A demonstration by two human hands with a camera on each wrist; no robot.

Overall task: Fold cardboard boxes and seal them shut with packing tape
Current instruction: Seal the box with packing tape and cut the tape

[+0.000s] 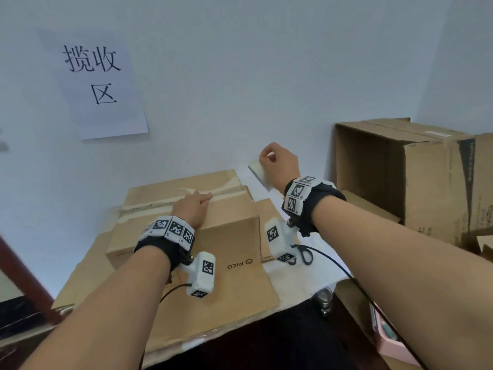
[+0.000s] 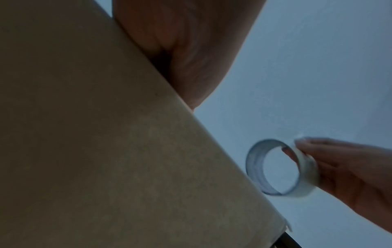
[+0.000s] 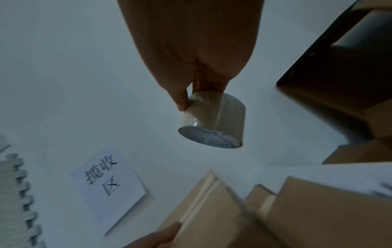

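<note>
Flattened cardboard [image 1: 226,287] is spread along the table's near edge; the box [image 1: 186,209] is pinned under the left hand's [image 1: 192,206] flat fingers, steadying the seam; the tape roll [image 3: 212,120] is pinched aloft by the right hand [image 1: 278,162], ready for sealing.

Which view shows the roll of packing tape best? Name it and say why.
The right wrist view: the roll of packing tape sits central, its printed core visible. The left wrist view shows its open ring, blurred. The head view shows only a sliver beside the right hand.
</note>
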